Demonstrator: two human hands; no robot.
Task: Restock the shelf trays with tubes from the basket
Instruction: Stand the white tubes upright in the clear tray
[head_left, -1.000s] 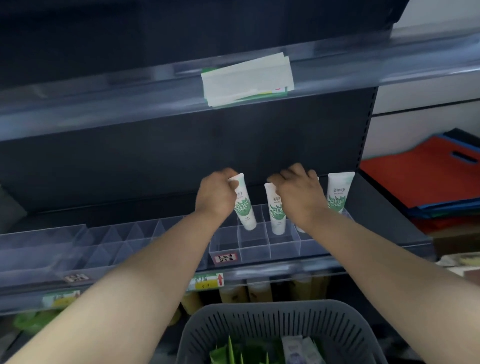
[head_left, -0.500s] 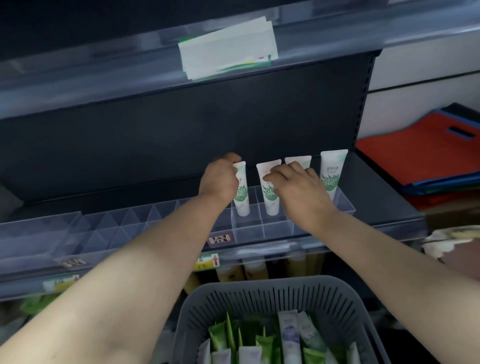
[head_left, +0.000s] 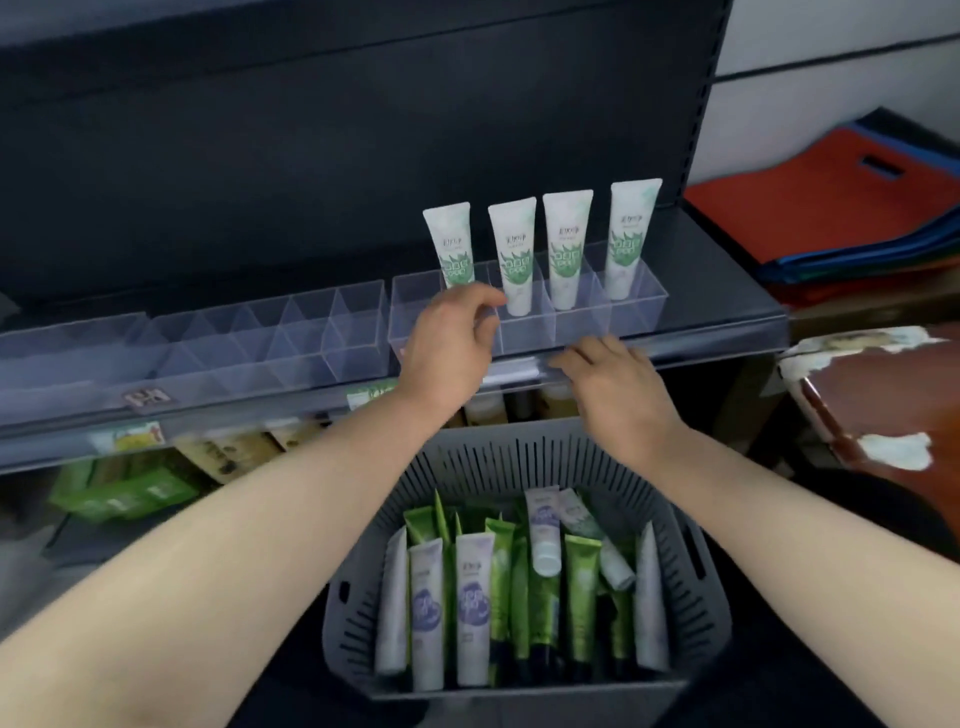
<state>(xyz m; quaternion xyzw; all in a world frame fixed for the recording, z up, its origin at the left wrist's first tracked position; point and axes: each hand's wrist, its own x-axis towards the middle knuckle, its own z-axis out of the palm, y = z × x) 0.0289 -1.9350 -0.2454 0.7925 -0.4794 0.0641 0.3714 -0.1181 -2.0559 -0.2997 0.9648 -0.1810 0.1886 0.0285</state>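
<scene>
Four white-and-green tubes (head_left: 566, 244) stand upright, cap down, side by side in the back-row cells of the clear tray (head_left: 641, 306) at the right end of the shelf (head_left: 727, 270). The rest of the stock, green tubes and white ones with purple print (head_left: 472, 592), lies packed in the grey basket (head_left: 519, 441) below. Both hands are out at the shelf edge and hold nothing: the left hand (head_left: 447, 343) hovers at the tray's front with a loose, half-curled grip, the right hand (head_left: 613, 384) near it with fingers relaxed. To my eye the step now is the reach down for the next tube. It's worth choosing by print rather than by colour alone, taking the tube by its body, and lowering it cap first into the cell left of the row so it stands as straight as its neighbours — label outward. The left hand covers the foot of the leftmost tube, so I can't tell whether it sits right down. The lettering on the tubes and the price tags (head_left: 145, 400) on the rail are too blurred to read — and the forearms hide much of what is stocked beneath.
</scene>
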